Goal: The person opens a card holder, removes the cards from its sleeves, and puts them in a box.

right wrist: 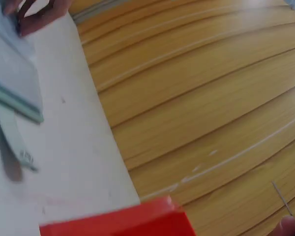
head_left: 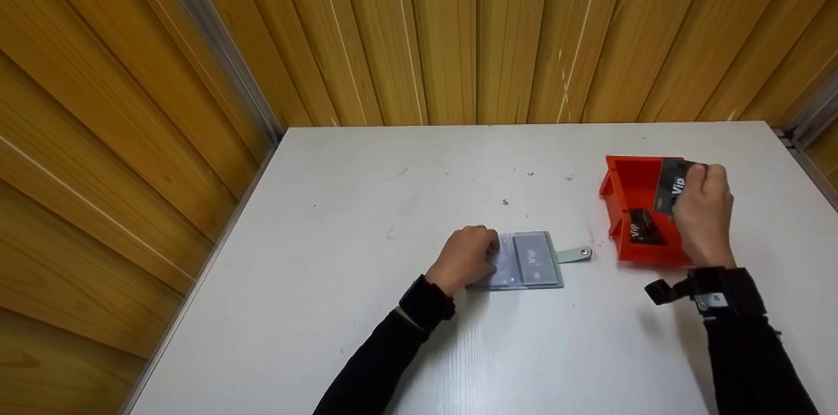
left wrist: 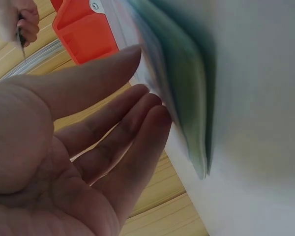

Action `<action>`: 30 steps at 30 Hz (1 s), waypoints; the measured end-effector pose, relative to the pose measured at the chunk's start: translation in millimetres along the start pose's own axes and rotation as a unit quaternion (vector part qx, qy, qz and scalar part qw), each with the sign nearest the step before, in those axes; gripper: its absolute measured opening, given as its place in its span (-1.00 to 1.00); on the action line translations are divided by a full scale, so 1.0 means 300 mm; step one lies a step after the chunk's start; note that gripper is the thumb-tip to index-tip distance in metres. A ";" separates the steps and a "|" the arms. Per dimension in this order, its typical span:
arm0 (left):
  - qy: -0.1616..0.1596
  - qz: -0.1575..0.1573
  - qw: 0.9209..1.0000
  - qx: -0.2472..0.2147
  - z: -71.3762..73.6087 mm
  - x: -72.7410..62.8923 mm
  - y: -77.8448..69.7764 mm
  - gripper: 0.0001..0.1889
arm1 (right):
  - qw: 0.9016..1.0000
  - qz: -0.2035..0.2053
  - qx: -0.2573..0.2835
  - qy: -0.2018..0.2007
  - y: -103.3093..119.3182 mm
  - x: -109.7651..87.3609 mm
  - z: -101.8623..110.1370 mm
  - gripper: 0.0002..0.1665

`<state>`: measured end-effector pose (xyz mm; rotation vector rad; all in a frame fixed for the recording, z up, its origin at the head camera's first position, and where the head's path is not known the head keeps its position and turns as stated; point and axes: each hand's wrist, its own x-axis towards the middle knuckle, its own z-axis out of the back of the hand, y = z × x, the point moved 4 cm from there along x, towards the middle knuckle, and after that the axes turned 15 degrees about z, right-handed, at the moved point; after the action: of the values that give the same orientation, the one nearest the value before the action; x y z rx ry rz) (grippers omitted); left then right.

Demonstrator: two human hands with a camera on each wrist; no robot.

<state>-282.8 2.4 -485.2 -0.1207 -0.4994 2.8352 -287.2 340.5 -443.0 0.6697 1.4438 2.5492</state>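
Observation:
A card holder (head_left: 538, 260) with clear sleeves and a pale green cover lies open on the white table. Behind the sleeve on its right side sits a grey card marked Vip. My left hand (head_left: 463, 259) rests on the holder's left part; in the left wrist view, its bent fingertips (left wrist: 157, 113) touch the sleeves, thumb apart from the fingers. Above the red bin's right side, my right hand (head_left: 707, 215) pinches a black Vip card (head_left: 669, 186), thumb on the near face. Another black Vip card (head_left: 645, 226) lies inside the red bin (head_left: 622, 205).
The holder's snap strap (head_left: 575, 254) points right, toward the bin. Wood-patterned panels (head_left: 445, 35) stand behind the white table (head_left: 314, 218) and along its left side. A loose black strap end (head_left: 661, 292) hangs from the right wristband.

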 end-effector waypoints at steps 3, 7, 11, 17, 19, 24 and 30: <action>0.002 0.000 1.000 -0.001 0.001 -0.001 -0.001 -0.76 | 0.999 0.004 -0.038 0.006 -0.040 0.011 -0.004 -0.58; 0.000 -0.004 1.000 -0.001 -0.001 0.001 0.000 -0.76 | 0.997 0.024 -0.075 0.027 -0.077 0.012 -0.036 -0.45; -0.004 -0.010 1.000 0.002 0.000 0.002 0.001 -0.76 | 0.993 0.044 -0.105 0.040 -0.104 0.005 -0.071 -0.39; 0.001 -0.011 1.000 -0.002 0.002 0.002 0.001 -0.76 | 0.988 0.059 -0.132 0.053 -0.150 -0.002 -0.109 -0.41; -0.001 -0.013 1.000 -0.001 0.002 0.003 0.001 -0.76 | 0.985 0.060 -0.144 0.069 -0.158 -0.002 -0.118 -0.43; -0.005 -0.019 1.000 0.004 0.003 0.003 0.001 -0.76 | 0.972 0.067 -0.176 0.138 -0.174 0.002 -0.132 -0.50; -0.004 -0.014 1.000 0.002 0.003 0.001 0.003 -0.76 | 0.951 0.049 -0.186 0.243 -0.194 -0.007 -0.144 -0.50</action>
<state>-283.3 1.2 -484.5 -0.1017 -0.4942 2.8098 -310.0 336.8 -511.8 0.0524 0.9871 3.0905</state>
